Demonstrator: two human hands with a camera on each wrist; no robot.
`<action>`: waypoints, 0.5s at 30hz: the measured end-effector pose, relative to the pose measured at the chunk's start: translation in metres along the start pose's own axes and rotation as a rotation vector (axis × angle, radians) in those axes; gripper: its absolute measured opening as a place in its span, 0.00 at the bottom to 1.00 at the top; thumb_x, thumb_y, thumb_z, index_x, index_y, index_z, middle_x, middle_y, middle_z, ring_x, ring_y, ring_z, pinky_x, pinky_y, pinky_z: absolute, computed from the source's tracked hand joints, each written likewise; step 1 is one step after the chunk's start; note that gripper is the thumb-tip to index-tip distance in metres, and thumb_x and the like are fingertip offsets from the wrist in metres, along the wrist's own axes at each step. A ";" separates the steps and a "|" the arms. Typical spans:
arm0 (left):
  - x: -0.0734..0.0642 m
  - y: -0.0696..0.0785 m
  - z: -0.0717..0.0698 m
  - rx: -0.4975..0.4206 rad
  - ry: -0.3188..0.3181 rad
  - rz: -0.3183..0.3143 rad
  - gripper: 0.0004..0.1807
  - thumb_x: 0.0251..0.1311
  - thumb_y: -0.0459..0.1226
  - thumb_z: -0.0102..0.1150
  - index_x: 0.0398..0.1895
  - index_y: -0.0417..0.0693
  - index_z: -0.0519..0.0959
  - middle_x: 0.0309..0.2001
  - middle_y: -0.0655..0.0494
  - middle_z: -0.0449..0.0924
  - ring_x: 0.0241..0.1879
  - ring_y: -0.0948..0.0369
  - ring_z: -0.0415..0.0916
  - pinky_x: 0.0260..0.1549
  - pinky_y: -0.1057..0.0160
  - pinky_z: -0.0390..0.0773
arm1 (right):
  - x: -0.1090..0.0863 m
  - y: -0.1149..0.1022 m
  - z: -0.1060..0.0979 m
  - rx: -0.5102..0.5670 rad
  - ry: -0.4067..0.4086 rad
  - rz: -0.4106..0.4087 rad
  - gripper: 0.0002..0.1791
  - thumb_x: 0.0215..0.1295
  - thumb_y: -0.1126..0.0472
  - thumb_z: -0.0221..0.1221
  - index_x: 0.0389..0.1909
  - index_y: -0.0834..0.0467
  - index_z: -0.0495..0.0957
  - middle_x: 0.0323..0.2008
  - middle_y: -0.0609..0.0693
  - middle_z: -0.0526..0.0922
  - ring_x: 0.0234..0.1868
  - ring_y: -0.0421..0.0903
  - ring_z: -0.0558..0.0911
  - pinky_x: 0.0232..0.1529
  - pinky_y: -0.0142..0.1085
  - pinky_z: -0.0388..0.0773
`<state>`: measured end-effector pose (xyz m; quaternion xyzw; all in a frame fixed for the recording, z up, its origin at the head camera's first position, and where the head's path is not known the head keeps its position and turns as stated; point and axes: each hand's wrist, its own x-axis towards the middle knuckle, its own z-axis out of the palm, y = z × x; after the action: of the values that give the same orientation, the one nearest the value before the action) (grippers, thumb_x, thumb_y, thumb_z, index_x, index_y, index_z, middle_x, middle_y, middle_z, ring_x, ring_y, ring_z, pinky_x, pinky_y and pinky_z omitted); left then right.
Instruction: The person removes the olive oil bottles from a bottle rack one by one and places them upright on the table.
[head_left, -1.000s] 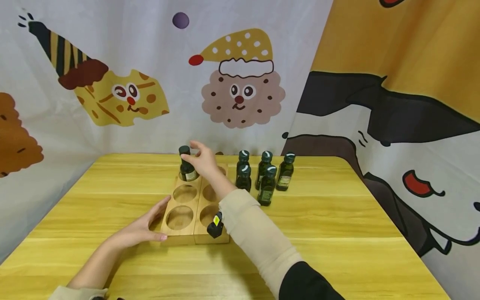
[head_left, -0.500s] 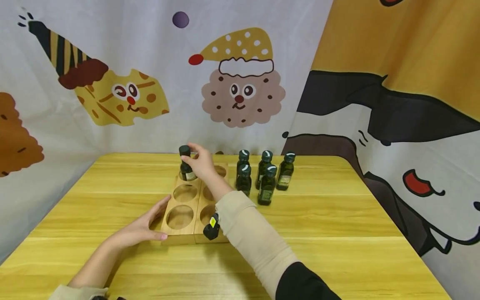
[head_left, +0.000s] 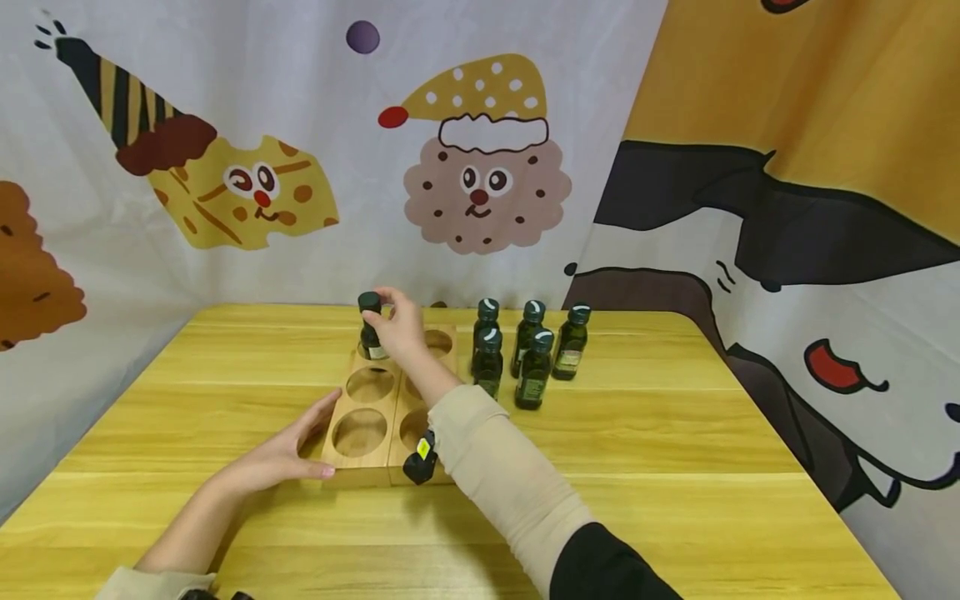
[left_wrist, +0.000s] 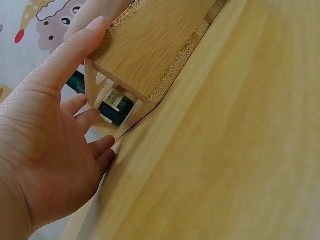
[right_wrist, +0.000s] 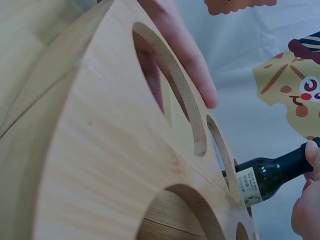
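My right hand pinches the dark cap end of a small green glass bottle. The bottle stands upright in the far-left hole of a wooden bottle rack; the right wrist view shows its labelled lower part entering the hole. My left hand touches the rack's near-left corner, thumb at the front and loosely bent fingers along the left side. Through the rack's open side, the left wrist view shows the bottle's base inside. My right forearm hides part of the rack's right row.
Several matching green bottles stand upright just right of the rack on the wooden table. Behind the table hangs a cartoon-print cloth. A black wrist camera sits over the rack's near-right hole.
The bottle has gone lower into the far-left hole, with my right hand moving slightly down and left. My left hand has kept its place on the rack.
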<state>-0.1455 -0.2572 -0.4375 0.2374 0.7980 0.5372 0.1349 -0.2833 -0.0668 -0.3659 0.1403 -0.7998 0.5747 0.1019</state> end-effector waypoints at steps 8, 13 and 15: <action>0.000 0.002 -0.001 0.026 0.008 -0.003 0.56 0.54 0.35 0.67 0.77 0.50 0.37 0.75 0.37 0.34 0.70 0.36 0.35 0.67 0.56 0.47 | 0.004 -0.011 -0.006 0.026 0.026 -0.061 0.20 0.63 0.61 0.63 0.56 0.59 0.75 0.46 0.49 0.78 0.28 0.41 0.67 0.27 0.28 0.69; -0.001 0.004 -0.001 0.027 0.004 -0.003 0.56 0.54 0.35 0.67 0.77 0.49 0.37 0.74 0.37 0.34 0.70 0.36 0.35 0.61 0.75 0.47 | 0.005 -0.021 -0.013 0.027 0.026 -0.083 0.21 0.63 0.61 0.62 0.57 0.59 0.74 0.48 0.50 0.78 0.33 0.43 0.70 0.40 0.32 0.74; -0.002 0.004 0.000 0.025 0.003 -0.005 0.56 0.54 0.35 0.67 0.77 0.48 0.37 0.74 0.36 0.34 0.70 0.36 0.36 0.66 0.62 0.47 | 0.004 -0.025 -0.016 0.029 0.028 -0.084 0.21 0.63 0.62 0.62 0.57 0.59 0.74 0.49 0.50 0.78 0.38 0.42 0.73 0.47 0.33 0.75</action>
<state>-0.1429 -0.2566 -0.4335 0.2361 0.8056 0.5271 0.1320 -0.2788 -0.0596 -0.3376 0.1671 -0.7834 0.5832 0.1352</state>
